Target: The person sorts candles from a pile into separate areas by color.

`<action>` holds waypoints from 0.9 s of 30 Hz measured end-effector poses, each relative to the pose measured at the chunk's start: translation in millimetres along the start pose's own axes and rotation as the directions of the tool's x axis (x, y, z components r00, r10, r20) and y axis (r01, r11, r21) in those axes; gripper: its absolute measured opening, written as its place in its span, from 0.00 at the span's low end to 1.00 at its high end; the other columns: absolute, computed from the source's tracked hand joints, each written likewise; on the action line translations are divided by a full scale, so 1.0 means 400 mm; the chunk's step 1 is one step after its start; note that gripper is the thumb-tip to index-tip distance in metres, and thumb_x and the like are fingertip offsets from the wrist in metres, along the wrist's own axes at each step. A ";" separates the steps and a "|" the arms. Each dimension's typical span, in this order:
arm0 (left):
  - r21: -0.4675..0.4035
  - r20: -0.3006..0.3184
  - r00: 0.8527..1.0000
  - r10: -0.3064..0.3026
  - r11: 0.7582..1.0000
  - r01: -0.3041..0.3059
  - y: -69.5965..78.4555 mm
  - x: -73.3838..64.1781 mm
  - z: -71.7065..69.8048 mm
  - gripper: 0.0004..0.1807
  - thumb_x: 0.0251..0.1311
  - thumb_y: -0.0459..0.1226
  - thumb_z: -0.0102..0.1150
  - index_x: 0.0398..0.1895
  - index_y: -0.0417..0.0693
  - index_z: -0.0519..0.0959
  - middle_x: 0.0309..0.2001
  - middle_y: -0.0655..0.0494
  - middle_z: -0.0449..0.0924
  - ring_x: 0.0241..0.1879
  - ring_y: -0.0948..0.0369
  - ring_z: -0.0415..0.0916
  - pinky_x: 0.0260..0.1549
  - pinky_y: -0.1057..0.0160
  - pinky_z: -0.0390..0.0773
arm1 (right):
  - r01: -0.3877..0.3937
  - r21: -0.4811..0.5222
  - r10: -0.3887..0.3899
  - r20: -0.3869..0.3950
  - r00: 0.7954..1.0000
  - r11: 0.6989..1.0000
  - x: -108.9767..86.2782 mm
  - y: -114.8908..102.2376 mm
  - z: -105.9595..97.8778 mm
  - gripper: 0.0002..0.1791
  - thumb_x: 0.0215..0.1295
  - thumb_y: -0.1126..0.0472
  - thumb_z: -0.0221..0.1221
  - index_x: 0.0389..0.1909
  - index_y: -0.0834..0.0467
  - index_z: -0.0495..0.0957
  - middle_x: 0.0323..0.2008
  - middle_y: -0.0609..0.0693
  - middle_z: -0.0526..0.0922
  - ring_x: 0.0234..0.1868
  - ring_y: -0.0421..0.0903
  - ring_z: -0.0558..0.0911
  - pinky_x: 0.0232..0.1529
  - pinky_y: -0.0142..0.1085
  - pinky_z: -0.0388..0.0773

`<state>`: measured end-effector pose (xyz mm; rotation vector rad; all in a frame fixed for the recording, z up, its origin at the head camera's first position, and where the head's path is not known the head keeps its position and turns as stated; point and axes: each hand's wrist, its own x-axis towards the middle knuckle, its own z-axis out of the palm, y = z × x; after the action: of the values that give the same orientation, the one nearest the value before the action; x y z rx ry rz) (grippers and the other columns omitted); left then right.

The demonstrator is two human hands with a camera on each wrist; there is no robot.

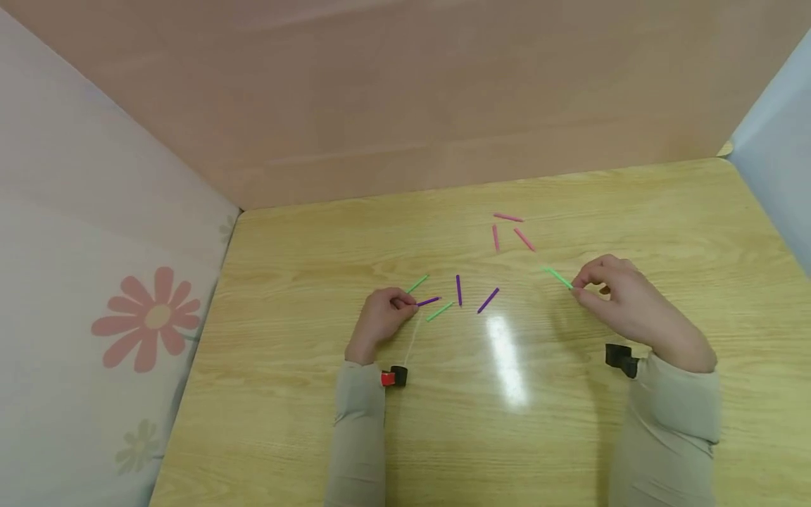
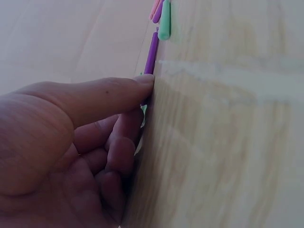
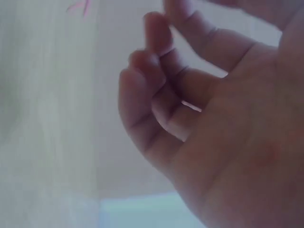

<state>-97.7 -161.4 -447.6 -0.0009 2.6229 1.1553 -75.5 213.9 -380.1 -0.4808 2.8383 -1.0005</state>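
Observation:
My left hand (image 1: 382, 317) pinches one end of a short purple stick (image 1: 429, 301) low over the table. In the left wrist view, that purple stick (image 2: 151, 52) shows a narrow tip beyond the thumb. One green stick (image 1: 418, 283) lies just behind the left fingers, another green stick (image 1: 440, 312) just right of them. Raised at the right, my right hand (image 1: 624, 296) holds a third green stick (image 1: 557, 277) by its end between thumb and fingertips, pointing to the upper left. Its grip on the stick is outside the right wrist view, where the palm and curled fingers (image 3: 135, 95) show.
Two more purple sticks, one upright in view (image 1: 459, 290) and one slanted (image 1: 488, 301), lie mid-table. Farther back are three pink sticks (image 1: 509, 217). The wooden table (image 1: 285, 422) meets a pinkish screen (image 1: 443, 91) behind and a flowered cloth (image 1: 63, 246) at left.

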 end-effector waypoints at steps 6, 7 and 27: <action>-0.009 -0.010 1.000 0.014 1.000 -0.014 -0.001 0.002 -0.009 0.06 0.60 0.39 0.64 0.35 0.46 0.84 0.30 0.54 0.80 0.29 0.61 0.73 0.33 0.65 0.72 | -0.098 0.018 0.098 -0.016 0.995 0.995 -0.013 0.045 -0.017 0.06 0.67 0.64 0.56 0.36 0.62 0.81 0.45 0.61 0.76 0.45 0.56 0.70 0.37 0.23 0.63; -0.010 -0.011 1.000 0.013 1.000 -0.013 0.001 0.002 -0.011 0.06 0.59 0.39 0.64 0.35 0.46 0.84 0.30 0.54 0.80 0.29 0.61 0.73 0.33 0.65 0.72 | -0.109 0.020 0.110 -0.017 0.994 0.994 -0.012 0.050 -0.020 0.06 0.67 0.64 0.57 0.36 0.62 0.81 0.45 0.62 0.76 0.45 0.56 0.70 0.36 0.23 0.62; -0.027 0.008 1.000 -0.007 1.000 0.007 0.002 0.002 0.003 0.06 0.59 0.38 0.65 0.35 0.45 0.83 0.30 0.54 0.80 0.29 0.62 0.73 0.32 0.65 0.71 | -0.287 0.000 0.287 0.062 0.956 0.958 -0.018 0.150 -0.011 0.17 0.72 0.56 0.51 0.45 0.69 0.75 0.40 0.66 0.79 0.37 0.52 0.77 0.32 0.36 0.70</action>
<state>-98.2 -160.1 -448.0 -0.0105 2.5984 1.1857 -85.4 262.8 -414.4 -0.0898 2.7412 -0.9238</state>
